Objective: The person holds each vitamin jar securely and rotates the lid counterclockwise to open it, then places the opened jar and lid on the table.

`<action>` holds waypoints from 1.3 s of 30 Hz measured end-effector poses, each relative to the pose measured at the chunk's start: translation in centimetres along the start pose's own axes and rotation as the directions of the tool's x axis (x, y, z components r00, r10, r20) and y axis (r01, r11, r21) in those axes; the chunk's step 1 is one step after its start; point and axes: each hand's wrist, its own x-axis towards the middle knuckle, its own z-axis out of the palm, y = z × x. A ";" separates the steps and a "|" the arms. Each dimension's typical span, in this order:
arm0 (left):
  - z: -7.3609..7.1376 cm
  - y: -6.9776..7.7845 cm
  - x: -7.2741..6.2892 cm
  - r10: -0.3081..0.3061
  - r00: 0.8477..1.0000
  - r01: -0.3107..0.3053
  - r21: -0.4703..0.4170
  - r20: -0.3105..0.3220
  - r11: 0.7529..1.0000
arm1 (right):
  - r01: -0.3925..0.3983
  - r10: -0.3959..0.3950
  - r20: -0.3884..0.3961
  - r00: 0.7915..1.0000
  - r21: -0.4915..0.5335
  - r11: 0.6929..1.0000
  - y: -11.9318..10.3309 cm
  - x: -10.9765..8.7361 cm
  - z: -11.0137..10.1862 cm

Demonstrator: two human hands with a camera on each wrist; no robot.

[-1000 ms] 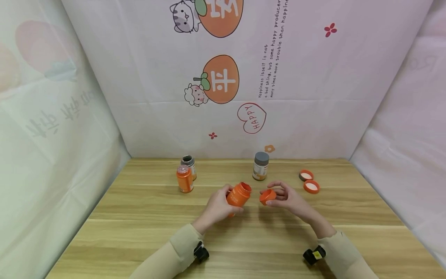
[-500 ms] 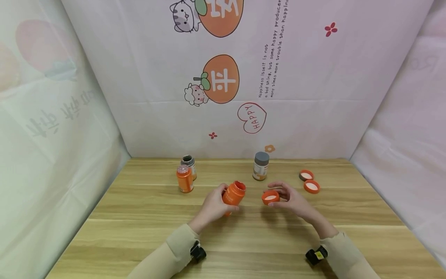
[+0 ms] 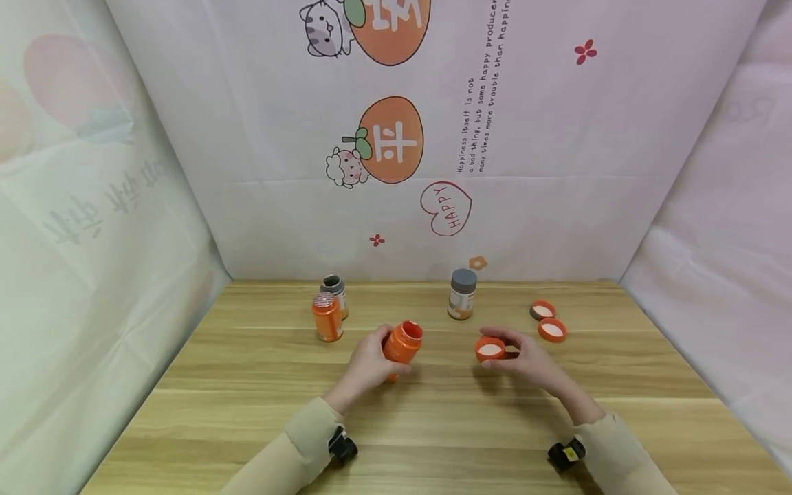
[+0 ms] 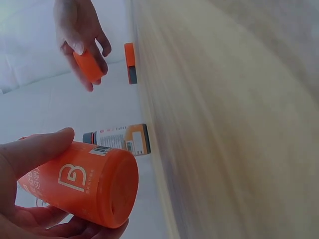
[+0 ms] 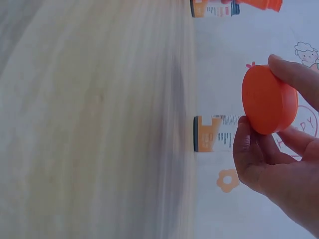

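My left hand (image 3: 369, 363) grips an uncapped orange bottle (image 3: 403, 342), tilted with its open mouth toward the upper right. In the left wrist view the thumb and fingers wrap round the bottle (image 4: 79, 181), its base facing the camera. Over to the right, my right hand (image 3: 531, 359) pinches an orange lid (image 3: 490, 348), white inner side showing upward in the head view. The right wrist view has the lid (image 5: 266, 99) held between thumb and fingertips, off the table. Bottle and lid are apart.
Behind the hands stands a grey-capped bottle (image 3: 462, 294). At the left back, an orange bottle (image 3: 328, 317) stands in front of an uncapped grey one (image 3: 335, 289). Two loose lids lie to the right, an orange one (image 3: 552, 330) and a grey-edged one (image 3: 542, 310), on the wooden table (image 3: 421, 440).
My left hand has moved left with the orange bottle. My right hand has shifted right, and its lid has turned so the white inside shows.
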 end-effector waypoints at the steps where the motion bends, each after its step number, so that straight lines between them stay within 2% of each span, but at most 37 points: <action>1: -0.1 -0.1 0.0 0.001 1.000 -0.001 0.003 -0.004 1.000 | -0.001 0.001 -0.003 1.000 -0.014 1.000 0.1 0.0 -0.1; 9: -1.0 -1.0 0.0 0.000 1.000 0.000 0.032 -0.028 0.999 | 0.006 -0.008 -0.020 1.000 -0.108 0.994 1.2 -0.1 -0.6; 19: -2.3 -1.5 -0.2 0.005 0.999 -0.002 0.051 -0.053 0.999 | -0.066 0.041 -0.096 0.994 -0.264 0.962 1.5 -0.7 -1.5; 27: -2.9 -1.8 -0.3 -0.045 0.996 0.050 0.056 -0.076 0.997 | -0.070 0.031 -0.126 0.992 -0.322 0.944 2.0 -0.8 -2.3; 35: -3.6 -2.3 -0.2 -0.065 0.992 0.071 0.053 -0.110 0.996 | -0.086 0.039 -0.130 0.991 -0.379 0.921 2.6 -1.0 -3.4; 39: -4.1 -2.5 -0.1 -0.075 0.989 0.086 0.080 -0.127 0.993 | -0.085 0.031 -0.137 0.990 -0.414 0.906 2.8 -1.0 -3.8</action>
